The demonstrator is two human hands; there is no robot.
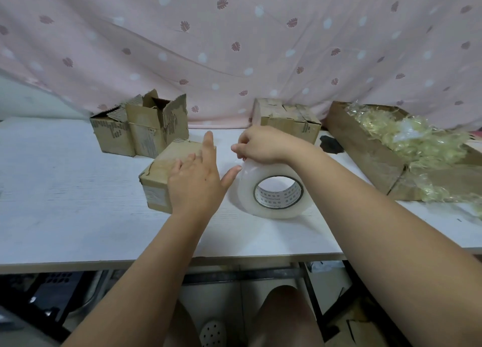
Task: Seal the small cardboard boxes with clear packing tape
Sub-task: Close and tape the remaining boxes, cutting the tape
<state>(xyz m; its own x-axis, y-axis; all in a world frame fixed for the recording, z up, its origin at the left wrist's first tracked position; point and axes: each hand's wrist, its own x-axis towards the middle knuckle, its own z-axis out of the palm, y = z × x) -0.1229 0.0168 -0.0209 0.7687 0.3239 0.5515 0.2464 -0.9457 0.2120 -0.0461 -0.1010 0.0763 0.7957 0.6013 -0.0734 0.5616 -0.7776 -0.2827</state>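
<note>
Pinching tape end atop clear tape roll (246, 194): right hand (263, 146). Left hand (194, 185) flat, fingers straight, on closed near box (156, 174), not yet taped. Far-left boxes (146, 127) open, unsealed.

A white table (65, 203) carries a closed small box (156, 174) near its middle, with a roll of clear tape (273, 209) standing on edge just beside it. At the back left are a low open box (112, 138) and, touching it, a taller open box (156, 133). A taped box (289, 122) sits at the back, and a long cardboard tray (365, 148) of crumpled tape lies at the right.

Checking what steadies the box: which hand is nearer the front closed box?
Left. The left hand lies over the closed box; the right hand pinches at the tape roll beside it.
</note>
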